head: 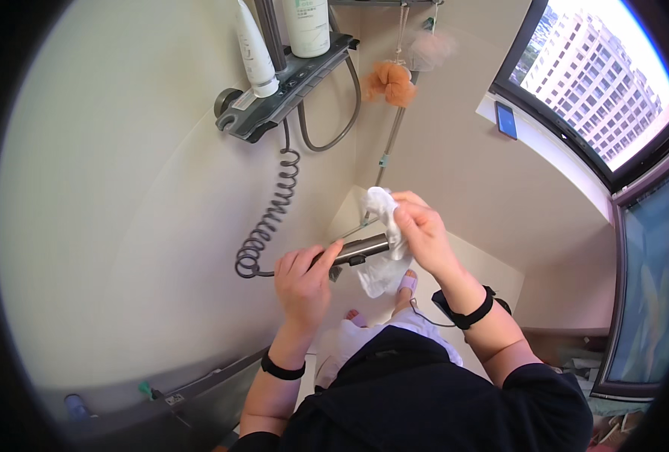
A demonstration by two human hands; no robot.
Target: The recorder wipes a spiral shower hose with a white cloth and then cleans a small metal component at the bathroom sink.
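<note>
My left hand grips the handle of a metallic handheld sprayer, held level in front of me. From its rear end a dark coiled hose climbs to the shower fixture on the wall. White thin cloth or wipe is pinched in my right hand, bunched at the sprayer's front end and hanging below it. The cloth hides that end, and I cannot tell how firmly it touches. Black bands circle both wrists.
Above the hose, a dark shower shelf carries a white tube and a white pump-style bottle. An orange bath puff and a pale one hang near a metal pole. A phone lies on the windowsill.
</note>
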